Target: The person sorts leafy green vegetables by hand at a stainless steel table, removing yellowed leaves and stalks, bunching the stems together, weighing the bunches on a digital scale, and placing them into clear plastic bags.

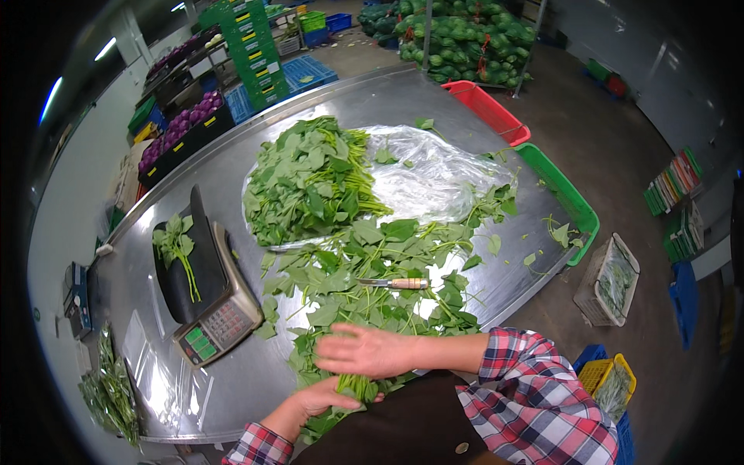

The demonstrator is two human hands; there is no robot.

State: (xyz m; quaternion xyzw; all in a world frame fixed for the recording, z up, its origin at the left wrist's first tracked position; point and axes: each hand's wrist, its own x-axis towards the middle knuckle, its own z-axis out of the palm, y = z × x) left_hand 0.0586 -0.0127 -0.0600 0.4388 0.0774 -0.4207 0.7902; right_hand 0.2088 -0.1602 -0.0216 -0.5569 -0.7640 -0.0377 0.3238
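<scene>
Close to my body, my left hand (pixel 329 397) is closed around the green stems of a bunch of leafy greens (pixel 358 387). My right hand (pixel 363 351) lies just above it, fingers stretched out flat over the leaves and slightly blurred. Loose leafy greens (pixel 372 252) spread across the steel table in front of both hands. Among them rests a small knife (pixel 408 284) with a wooden handle. Farther off, a large heap of leafy greens (pixel 298 182) sits on a clear plastic bag (pixel 426 174), stems toward the right.
On the left of the table (pixel 256 380) stands a digital scale (pixel 221 318), a few stems in its black pan (pixel 203 260). Bagged greens (pixel 108 387) lie at the left edge. A red crate (pixel 488 115) and a green crate (pixel 562 194) adjoin the right edge.
</scene>
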